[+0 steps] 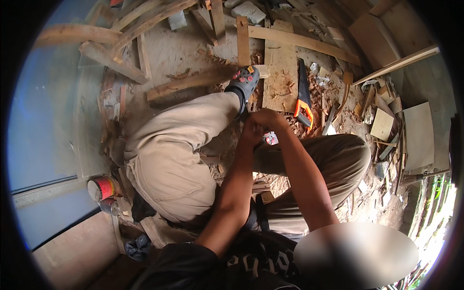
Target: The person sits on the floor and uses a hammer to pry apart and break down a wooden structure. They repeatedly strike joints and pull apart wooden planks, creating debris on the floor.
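My two hands meet between my bent knees, just behind my grey clog (244, 80). My left hand (250, 133) is closed, its fingers curled in under the other hand. Over and against it lies my right hand (267, 119), also closed, with the back of the hand upward. Whatever they grip, if anything, is hidden by the fingers. Right of the hands a handsaw (303, 92) with a dark blade and an orange-and-black handle lies on the ground, untouched. A wide wooden board (280, 72) lies between the saw and my clog.
Wooden beams (191, 83) and a narrow upright piece (242, 41) lie beyond my foot. Wood shavings and offcuts (382, 124) litter the right side. At left stand a red-labelled can (102, 188) and a pale blue panel (46, 121). A pale board (419, 135) leans at right.
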